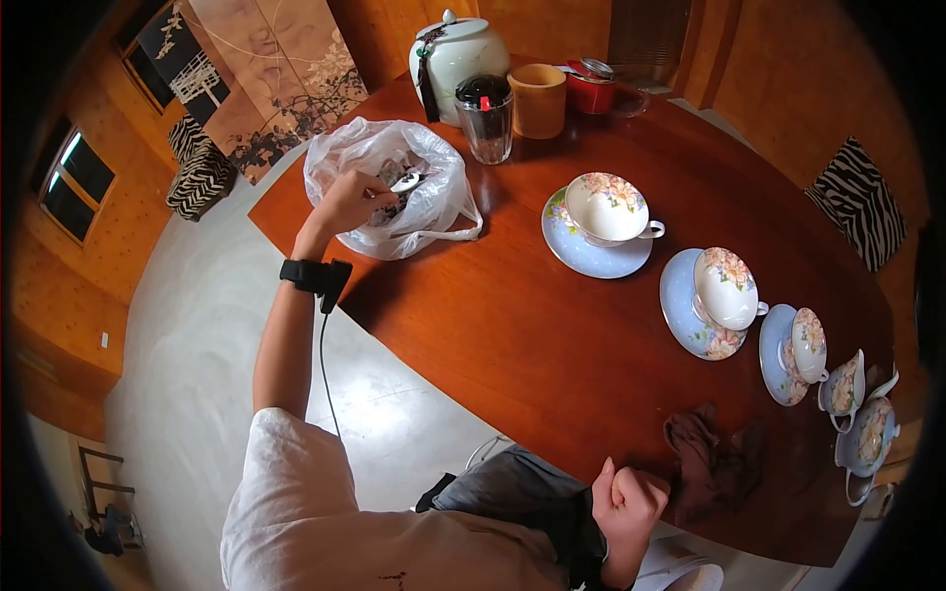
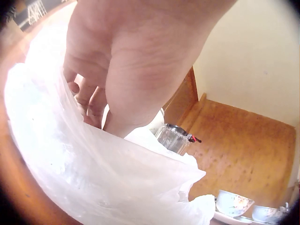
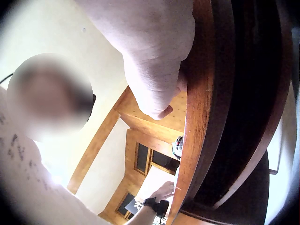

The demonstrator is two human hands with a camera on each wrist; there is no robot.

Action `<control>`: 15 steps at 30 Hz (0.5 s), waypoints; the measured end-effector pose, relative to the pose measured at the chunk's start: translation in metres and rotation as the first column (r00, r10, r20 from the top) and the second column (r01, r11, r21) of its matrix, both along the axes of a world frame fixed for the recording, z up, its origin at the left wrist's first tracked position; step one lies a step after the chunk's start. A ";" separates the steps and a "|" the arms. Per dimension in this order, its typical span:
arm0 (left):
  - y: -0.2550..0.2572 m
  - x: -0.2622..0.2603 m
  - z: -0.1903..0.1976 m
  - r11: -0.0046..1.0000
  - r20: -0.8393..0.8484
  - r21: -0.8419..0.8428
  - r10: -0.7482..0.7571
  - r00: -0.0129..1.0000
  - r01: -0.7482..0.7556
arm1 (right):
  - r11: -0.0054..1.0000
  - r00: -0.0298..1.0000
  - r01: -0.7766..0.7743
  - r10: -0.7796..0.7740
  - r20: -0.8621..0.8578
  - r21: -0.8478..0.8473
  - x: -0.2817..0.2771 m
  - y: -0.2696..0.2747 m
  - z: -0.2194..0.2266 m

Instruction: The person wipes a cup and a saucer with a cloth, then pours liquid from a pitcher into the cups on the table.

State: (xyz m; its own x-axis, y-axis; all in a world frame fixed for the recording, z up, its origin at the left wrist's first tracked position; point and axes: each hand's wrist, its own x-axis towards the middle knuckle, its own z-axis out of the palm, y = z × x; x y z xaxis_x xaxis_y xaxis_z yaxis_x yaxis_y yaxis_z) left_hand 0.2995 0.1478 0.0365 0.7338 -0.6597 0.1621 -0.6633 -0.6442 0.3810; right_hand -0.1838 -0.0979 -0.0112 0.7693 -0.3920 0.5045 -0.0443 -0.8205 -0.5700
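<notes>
My left hand (image 1: 357,202) is over the mouth of a crumpled clear plastic bag (image 1: 448,202) on the table's left part. Its thumb and fingers pinch at a small white oval, spoon-like thing (image 1: 406,182) with dark bits about it. Dark loose contents show inside the bag; in the left wrist view the bag's wall (image 2: 108,173) hides the fingertips. At the table's front edge rests my right hand (image 1: 631,497), fingers loosely curled and holding nothing, beside a crumpled brown cloth (image 1: 695,453).
Behind the bag stand a glass jar with a black lid (image 1: 490,133), a white lidded jar (image 1: 468,59), a wooden cup (image 1: 538,103) and a red tin (image 1: 589,94). Several floral cups, the nearest cup (image 1: 606,212) on a blue saucer (image 1: 581,251), line the right side with a teapot (image 1: 872,433).
</notes>
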 end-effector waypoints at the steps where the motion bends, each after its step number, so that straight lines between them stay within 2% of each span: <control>1: 0.000 0.000 -0.001 1.000 0.000 -0.020 0.000 1.000 0.000 | 1.000 1.000 0.000 0.000 0.001 -0.002 0.000 0.000 0.000; 15: -0.005 -0.005 0.006 0.995 0.028 -0.039 0.089 0.996 -0.088 | 1.000 1.000 0.006 -0.006 -0.012 0.000 0.000 0.001 0.001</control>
